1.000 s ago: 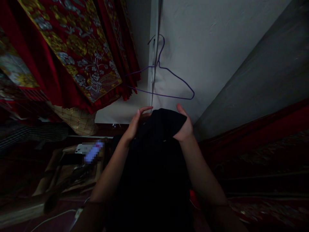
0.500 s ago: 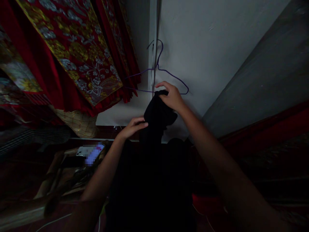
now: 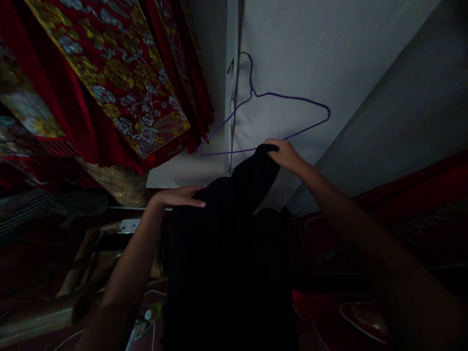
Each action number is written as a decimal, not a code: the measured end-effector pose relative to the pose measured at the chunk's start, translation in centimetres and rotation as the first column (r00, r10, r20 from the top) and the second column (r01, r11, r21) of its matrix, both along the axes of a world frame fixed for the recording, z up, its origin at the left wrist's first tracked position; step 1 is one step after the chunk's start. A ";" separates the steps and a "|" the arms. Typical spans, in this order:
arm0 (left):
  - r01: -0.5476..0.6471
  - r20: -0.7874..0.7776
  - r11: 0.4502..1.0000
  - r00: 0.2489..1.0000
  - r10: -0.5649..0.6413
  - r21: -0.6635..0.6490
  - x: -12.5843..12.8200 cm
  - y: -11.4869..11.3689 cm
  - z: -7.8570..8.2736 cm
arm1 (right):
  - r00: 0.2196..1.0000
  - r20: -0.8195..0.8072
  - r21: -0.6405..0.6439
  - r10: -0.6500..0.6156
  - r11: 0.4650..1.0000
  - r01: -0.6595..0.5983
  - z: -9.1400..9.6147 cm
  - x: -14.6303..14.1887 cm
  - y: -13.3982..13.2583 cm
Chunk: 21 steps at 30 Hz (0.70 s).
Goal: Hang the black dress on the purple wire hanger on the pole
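A black garment hangs in front of me, filling the lower middle of the view. My right hand is closed on its upper corner and holds it up against the bottom wire of a purple wire hanger. The hanger hangs by its hook on the white wall and is tilted, with its right end raised. My left hand lies on the garment's left top edge, fingers stretched out flat.
Red and gold embroidered cloth hangs at the upper left. A phone lies on cluttered dark furniture at the left. A white cable and a small device lie at the bottom. A grey slanted surface rises at the right.
The hanger has swung, its right end now raised and further right. My right hand moved right and down with the garment's corner. My left hand slid left along the top edge and flattened.
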<state>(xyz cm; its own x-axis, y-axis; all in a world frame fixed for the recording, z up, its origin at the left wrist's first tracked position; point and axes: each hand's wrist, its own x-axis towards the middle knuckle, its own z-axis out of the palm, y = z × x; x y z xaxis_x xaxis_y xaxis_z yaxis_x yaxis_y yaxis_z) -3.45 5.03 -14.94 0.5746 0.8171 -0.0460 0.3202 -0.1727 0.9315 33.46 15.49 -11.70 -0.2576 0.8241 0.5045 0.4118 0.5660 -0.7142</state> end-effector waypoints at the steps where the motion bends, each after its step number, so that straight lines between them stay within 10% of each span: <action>1: 0.071 -0.067 0.996 0.995 -0.074 -0.048 -0.4 0.3 -0.1 | 0.999 0.036 0.000 -0.010 1.000 0.010 0.8 0.8 -0.8; 3: 0.139 -0.218 0.981 0.962 -0.166 -0.135 -1.3 1.4 -0.2 | 0.994 0.108 0.005 -0.010 1.000 0.010 2.2 1.8 -2.1; 6: -0.004 -0.277 0.986 0.959 0.052 0.170 -2.4 3.7 0.8 | 0.986 0.166 0.020 0.009 1.000 -0.012 3.5 2.2 -3.2; 9: -0.159 -0.095 0.800 0.961 0.259 0.578 -2.1 5.7 3.0 | 0.988 0.153 0.020 0.006 1.000 -0.009 3.5 1.5 -3.8; 13: -0.286 0.107 0.607 0.943 0.314 0.742 1.1 7.2 6.6 | 0.989 0.147 0.047 0.012 0.999 -0.019 2.3 -0.8 -4.8; 17: -0.279 0.113 0.563 0.943 0.312 0.778 4.2 8.6 9.0 | 0.983 0.175 0.082 0.056 0.994 -0.071 1.7 -2.8 -5.8; 21: -0.129 -0.046 0.594 0.962 0.270 0.794 3.7 9.5 10.3 | 0.973 0.168 0.200 -0.156 0.972 0.121 2.8 -0.8 -5.4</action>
